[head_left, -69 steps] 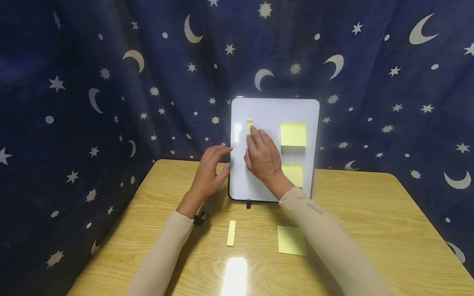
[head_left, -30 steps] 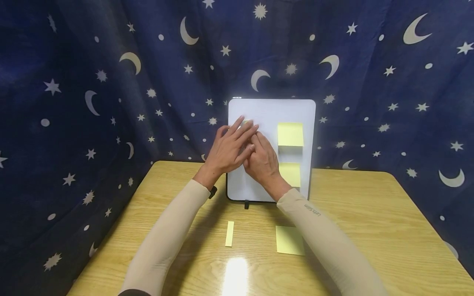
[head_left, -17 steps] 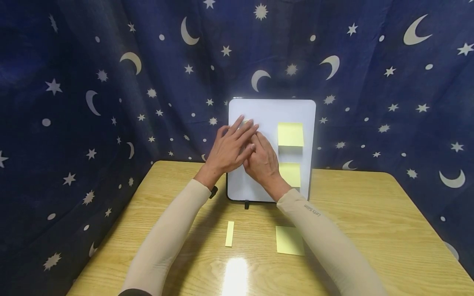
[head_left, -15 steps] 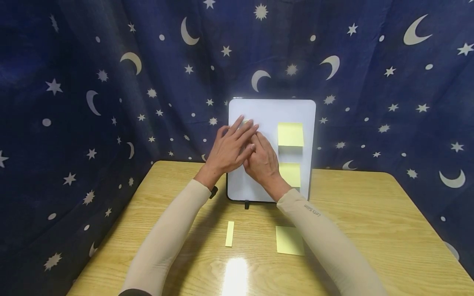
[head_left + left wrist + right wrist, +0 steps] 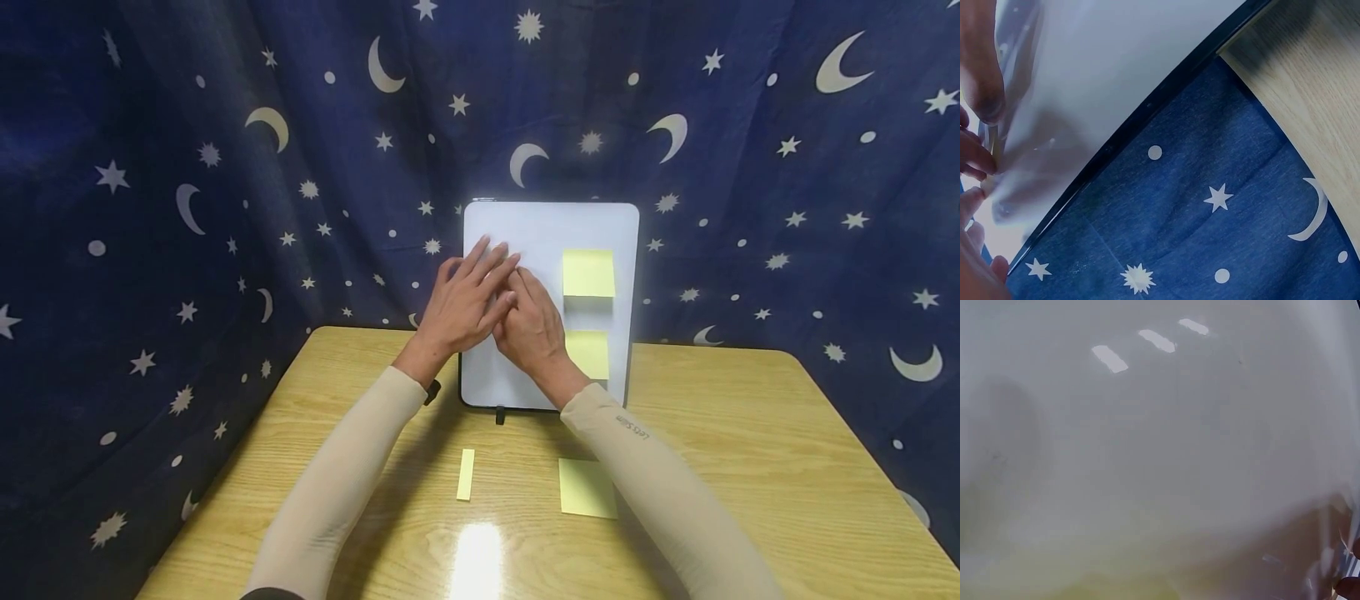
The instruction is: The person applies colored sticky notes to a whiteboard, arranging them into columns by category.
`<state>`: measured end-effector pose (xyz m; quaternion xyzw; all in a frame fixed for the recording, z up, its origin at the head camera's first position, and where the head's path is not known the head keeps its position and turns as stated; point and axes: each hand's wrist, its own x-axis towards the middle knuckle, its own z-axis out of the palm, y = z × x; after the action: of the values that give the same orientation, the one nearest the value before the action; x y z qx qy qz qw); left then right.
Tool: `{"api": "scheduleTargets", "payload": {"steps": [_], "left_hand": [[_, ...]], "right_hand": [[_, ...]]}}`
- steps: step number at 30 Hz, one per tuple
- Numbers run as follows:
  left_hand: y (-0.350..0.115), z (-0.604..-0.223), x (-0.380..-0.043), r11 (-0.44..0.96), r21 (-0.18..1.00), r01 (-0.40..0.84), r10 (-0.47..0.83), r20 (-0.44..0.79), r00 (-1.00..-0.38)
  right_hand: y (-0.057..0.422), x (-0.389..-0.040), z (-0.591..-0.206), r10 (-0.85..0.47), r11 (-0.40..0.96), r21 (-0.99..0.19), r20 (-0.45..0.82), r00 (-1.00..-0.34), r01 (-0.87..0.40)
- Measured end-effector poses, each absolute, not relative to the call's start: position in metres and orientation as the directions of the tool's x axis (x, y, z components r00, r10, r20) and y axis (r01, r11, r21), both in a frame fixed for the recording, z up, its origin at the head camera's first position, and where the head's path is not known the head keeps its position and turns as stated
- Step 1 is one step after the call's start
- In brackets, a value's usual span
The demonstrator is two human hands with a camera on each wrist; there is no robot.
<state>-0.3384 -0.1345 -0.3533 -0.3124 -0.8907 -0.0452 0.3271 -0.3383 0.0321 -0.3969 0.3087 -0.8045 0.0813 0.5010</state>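
Observation:
A whiteboard stands upright on the table, its upper left side hidden behind both hands. The left hand has its fingers spread up over this area, the tips overlapping the right hand in the head view. Beside it, the right hand has bent fingers meeting the left. In the left wrist view a narrow yellow sticky note is pinched among the fingertips of both hands; the head view hides it. At the right wrist view's lower right corner show two fingertips, with glossy board surface filling the rest.
Two square yellow sticky notes, an upper one and a lower one, are on the board's right half. Lying on the wooden table are a narrow yellow strip and a yellow square note. Behind hangs a star-and-moon curtain.
Since the earliest frame, the left hand has gone from the board's left edge up and right to join the right hand. The narrow note's yellow top end is now out of sight in the head view.

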Motion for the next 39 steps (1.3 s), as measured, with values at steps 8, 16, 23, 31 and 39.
{"api": "scheduleTargets", "payload": {"steps": [8,16,23,31,39], "left_hand": [[-0.1380,-0.3530,-0.3364,0.807,-0.111,0.579,0.517,0.607,-0.604],[-0.1414,-0.3531,-0.3345,0.814,-0.103,0.571,0.504,0.613,-0.609],[-0.1430,-0.3536,-0.3348,0.815,-0.101,0.571,0.506,0.606,-0.614],[-0.1428,-0.3541,-0.3343,0.812,-0.100,0.576,0.508,0.609,-0.610],[-0.1427,-0.3536,-0.3296,0.795,-0.089,0.601,0.514,0.623,-0.589]], "right_hand": [[0.0319,-0.3371,-0.3962,-0.427,0.811,0.186,0.836,-0.344,-0.554],[0.0337,-0.3371,-0.3972,-0.437,0.812,0.205,0.835,-0.336,-0.546],[0.0337,-0.3366,-0.3967,-0.429,0.804,0.206,0.850,-0.305,-0.558],[0.0330,-0.3350,-0.3970,-0.417,0.803,0.188,0.855,-0.308,-0.566],[0.0332,-0.3291,-0.3961,-0.403,0.802,0.160,0.856,-0.323,-0.576]]}}
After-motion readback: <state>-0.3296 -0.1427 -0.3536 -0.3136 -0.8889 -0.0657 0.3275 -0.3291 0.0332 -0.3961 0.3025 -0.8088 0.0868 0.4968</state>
